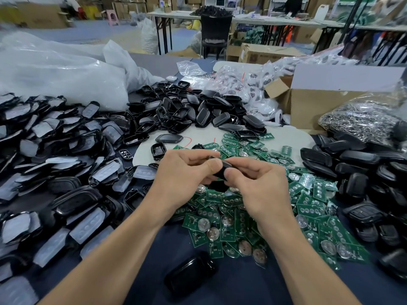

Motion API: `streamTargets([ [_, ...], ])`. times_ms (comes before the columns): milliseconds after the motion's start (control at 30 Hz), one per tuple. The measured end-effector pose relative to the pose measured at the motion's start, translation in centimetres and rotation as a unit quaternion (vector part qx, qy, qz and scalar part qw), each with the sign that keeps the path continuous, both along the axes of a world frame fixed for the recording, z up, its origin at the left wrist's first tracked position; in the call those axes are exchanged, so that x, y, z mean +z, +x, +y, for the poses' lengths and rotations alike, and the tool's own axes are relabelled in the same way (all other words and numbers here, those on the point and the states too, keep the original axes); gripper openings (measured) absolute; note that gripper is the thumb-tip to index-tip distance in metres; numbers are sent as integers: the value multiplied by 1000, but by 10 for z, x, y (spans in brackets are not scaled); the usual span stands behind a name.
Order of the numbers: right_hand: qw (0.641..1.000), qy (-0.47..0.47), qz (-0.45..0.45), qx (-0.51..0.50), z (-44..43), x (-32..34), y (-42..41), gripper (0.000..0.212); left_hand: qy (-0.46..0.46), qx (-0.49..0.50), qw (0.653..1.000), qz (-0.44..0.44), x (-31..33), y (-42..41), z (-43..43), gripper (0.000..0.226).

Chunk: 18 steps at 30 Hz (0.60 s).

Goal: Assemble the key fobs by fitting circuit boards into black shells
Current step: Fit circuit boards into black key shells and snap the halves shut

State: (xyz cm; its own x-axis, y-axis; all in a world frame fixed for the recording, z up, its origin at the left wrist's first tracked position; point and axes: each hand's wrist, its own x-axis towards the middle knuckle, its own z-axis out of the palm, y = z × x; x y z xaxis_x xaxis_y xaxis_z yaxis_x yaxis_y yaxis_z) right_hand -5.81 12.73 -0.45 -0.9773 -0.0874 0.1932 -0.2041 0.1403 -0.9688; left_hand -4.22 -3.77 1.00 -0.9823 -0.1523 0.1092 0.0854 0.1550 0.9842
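Head view: a black shell is being pinched just above centre frame, over the boards, gripped from 9 o'clock by the curled fingers and thumb of the left hand and from 3 o'clock by the right hand, thumbs pressed onto it. Whether a board is already seated inside cannot be told, as the shell is mostly covered. It is judged that a fitting or closing step is in hand. A heap of closed-looking black fobs is seen at 3 o'clock, and one lone fob lies at 6 o'clock, so some work may be counted as done. Plenty is left: a wide spill of green circuit boards is spread under and beyond the hands toward 4 o'clock, open empty shells are piled at 12 o'clock, and shell halves with clear pads are stacked at 9 o'clock. The surface is a dark blue table with a white sheet under the parts. Clear plastic bags are bulked at 10 o'clock, a cardboard box and a bag of metal rings at 2 o'clock. Beyond, a warehouse room is shown, with folding tables, a black chair and cartons.
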Motion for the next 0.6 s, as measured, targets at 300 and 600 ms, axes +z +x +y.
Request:
streamTargets([
  [300,1000,-20,1,-18,-1,3,3,34,-22,-15,998,63,0,2,1,36],
  [600,990,124,50,-48,-3,6,7,20,-72,22,995,71,-3,3,2,24],
])
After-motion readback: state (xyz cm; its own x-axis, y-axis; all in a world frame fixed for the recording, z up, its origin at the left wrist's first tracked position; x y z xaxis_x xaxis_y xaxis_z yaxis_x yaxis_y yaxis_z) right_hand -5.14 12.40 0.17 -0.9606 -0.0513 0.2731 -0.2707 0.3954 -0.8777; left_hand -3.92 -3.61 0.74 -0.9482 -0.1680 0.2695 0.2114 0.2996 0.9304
